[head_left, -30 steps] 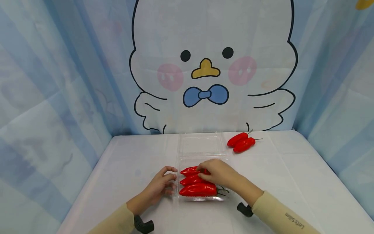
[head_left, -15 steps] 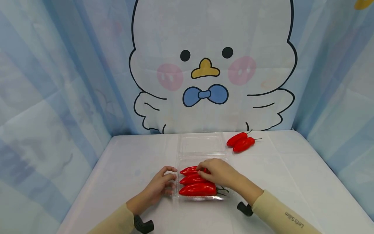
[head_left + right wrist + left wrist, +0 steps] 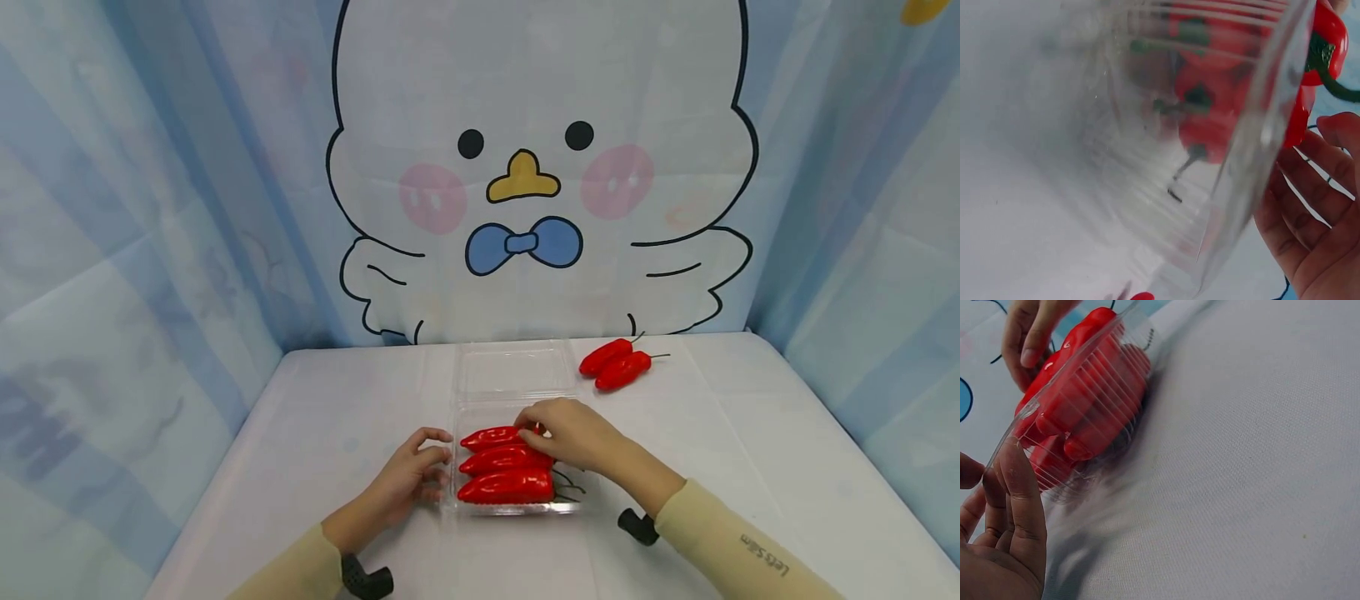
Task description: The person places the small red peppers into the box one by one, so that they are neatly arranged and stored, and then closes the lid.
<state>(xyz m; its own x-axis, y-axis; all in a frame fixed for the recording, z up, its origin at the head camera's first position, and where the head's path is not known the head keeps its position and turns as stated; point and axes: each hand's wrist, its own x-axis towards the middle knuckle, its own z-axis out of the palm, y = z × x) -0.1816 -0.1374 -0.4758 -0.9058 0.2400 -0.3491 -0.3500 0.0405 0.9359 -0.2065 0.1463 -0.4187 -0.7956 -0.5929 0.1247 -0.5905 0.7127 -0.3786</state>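
The right hand (image 3: pixel 572 430), loosely bent, gripping nothing visible, is at the stem end of the far pepper (image 3: pixel 489 438) in the clear box (image 3: pixel 517 509); the pepper lies crosswise, tip toward the left hand (image 3: pixel 414 473) pinching the box's edge.

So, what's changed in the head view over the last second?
The right hand has shifted slightly to the right and away from the person, uncovering more of the middle pepper and back pepper. I can't tell whether it let anything go. The left hand stays at the left edge of the clear container; the two loose peppers haven't moved.
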